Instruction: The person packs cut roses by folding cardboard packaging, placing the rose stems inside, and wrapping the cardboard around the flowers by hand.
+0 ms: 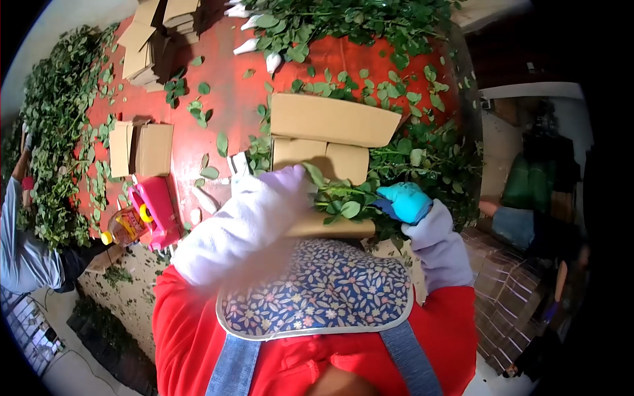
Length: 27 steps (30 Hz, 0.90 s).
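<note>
My right hand [404, 201], in a turquoise glove, is closed around a bunch of leafy green stems [345, 198], probably roses. The leaves reach left from it across the front of an open cardboard wrap [320, 156]. My left hand [285, 177], in a pale lilac covering below a fluffy white sleeve, is at the left end of the same leaves. Its fingers are hidden and partly smeared by motion. A folded flap of cardboard [335, 228] lies just below the stems, at the edge of my flowered apron [317, 287].
On the red table [228, 59] lie leafy stem heaps [63, 125], cardboard stacks [155, 148] and loose leaves. Several white-wrapped flower heads [246, 46] stick out at the back. A pink jug [156, 211] and an oil-like bottle [125, 226] stand left. Another person's sleeve [13, 211] is far left.
</note>
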### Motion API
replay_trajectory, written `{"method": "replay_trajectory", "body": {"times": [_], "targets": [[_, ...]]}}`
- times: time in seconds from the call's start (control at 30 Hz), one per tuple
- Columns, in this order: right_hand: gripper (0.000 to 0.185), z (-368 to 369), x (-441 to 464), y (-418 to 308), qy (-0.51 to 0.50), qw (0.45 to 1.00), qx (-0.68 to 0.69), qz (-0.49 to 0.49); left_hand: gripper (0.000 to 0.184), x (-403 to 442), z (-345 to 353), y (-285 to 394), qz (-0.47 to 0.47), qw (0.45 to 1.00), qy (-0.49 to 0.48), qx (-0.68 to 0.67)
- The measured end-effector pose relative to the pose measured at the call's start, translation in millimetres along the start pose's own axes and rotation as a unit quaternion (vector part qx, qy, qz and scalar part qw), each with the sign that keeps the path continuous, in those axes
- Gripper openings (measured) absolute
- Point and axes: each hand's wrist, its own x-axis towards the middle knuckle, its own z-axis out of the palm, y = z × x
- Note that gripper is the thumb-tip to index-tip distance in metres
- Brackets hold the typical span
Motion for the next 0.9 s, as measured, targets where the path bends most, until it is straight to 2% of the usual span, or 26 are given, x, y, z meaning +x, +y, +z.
{"method": "replay_trajectory", "body": {"times": [0.17,0.23,0.27,0.33,0.37,0.4,0.43,0.47,0.5,0.53,0.57,0.63,0.67,0.7,0.73,0.77,0.8,0.87,0.9], "targets": [[0.023,11.3,2.4,8.6,-0.009,0.999,-0.041,-0.019,0.058,2.6,-29.4,26.2,-0.008,0.992,-0.115,0.057],[0.023,24.7,4.4,18.9,-0.007,0.999,-0.042,-0.025,0.059,4.3,-44.8,29.4,0.046,0.991,-0.120,0.030],[0.030,16.6,3.4,15.2,-0.039,0.998,-0.045,-0.006,0.060,4.6,-52.7,30.9,0.075,0.990,-0.120,0.010],[0.039,-5.0,-9.8,15.6,0.038,0.997,-0.007,-0.060,0.057,3.4,-66.7,37.5,0.102,0.985,-0.135,-0.021],[0.047,-23.4,-9.3,13.8,0.023,0.997,-0.065,-0.041,0.054,3.2,-74.2,40.6,0.106,0.982,-0.151,-0.037],[0.045,-48.0,-10.8,15.4,0.080,0.994,-0.001,-0.070,0.052,3.6,-79.7,43.2,0.105,0.979,-0.166,-0.048],[0.037,-104.5,-6.1,-16.6,0.032,0.999,-0.035,-0.012,0.050,3.6,-84.9,43.6,0.106,0.976,-0.180,-0.057],[0.029,-117.9,-2.9,-7.6,0.128,0.990,0.003,-0.055,0.049,4.2,-86.2,43.1,0.100,0.977,-0.181,-0.058],[0.026,-147.8,7.4,-20.1,0.186,0.978,-0.038,-0.082,0.049,2.8,-82.1,40.4,0.092,0.979,-0.175,-0.053],[0.023,-173.3,22.1,-26.7,0.166,0.983,-0.042,-0.062,0.048,1.0,-76.7,36.6,0.086,0.981,-0.167,-0.049],[0.022,-180.4,42.4,-29.7,0.304,0.940,-0.091,-0.125,0.048,-0.6,-71.3,32.9,0.076,0.983,-0.159,-0.041],[0.028,-198.1,108.1,-27.4,0.376,0.892,-0.112,-0.226,0.047,-3.8,-53.2,23.9,0.057,0.990,-0.129,-0.026],[0.031,-195.2,161.8,-4.6,0.378,0.881,-0.094,-0.269,0.046,-5.4,-40.4,18.9,0.049,0.992,-0.113,-0.014],[0.034,-191.8,215.8,13.8,0.371,0.883,-0.096,-0.272,0.046,-5.7,-23.0,11.8,0.043,0.995,-0.091,-0.001],[0.043,-196.6,250.2,14.1,0.294,0.930,-0.120,-0.183,0.046,-4.8,-5.8,5.2,0.038,0.997,-0.073,0.010],[0.048,-185.8,300.3,30.6,0.322,0.919,-0.147,-0.171,0.046,-3.1,7.9,-0.4,0.035,0.998,-0.059,0.018],[0.050,-179.0,338.6,40.8,0.312,0.928,-0.168,-0.117,0.046,-2.1,15.6,-3.6,0.030,0.998,-0.048,0.023],[0.050,-160.1,388.6,61.2,0.365,0.902,-0.222,-0.063,0.047,-3.7,13.6,-4.7,0.020,0.998,-0.048,0.036],[0.047,-155.4,405.3,69.7,0.330,0.916,-0.226,-0.021,0.045,-5.3,3.7,2.0,0.016,0.997,-0.053,0.049]]}}
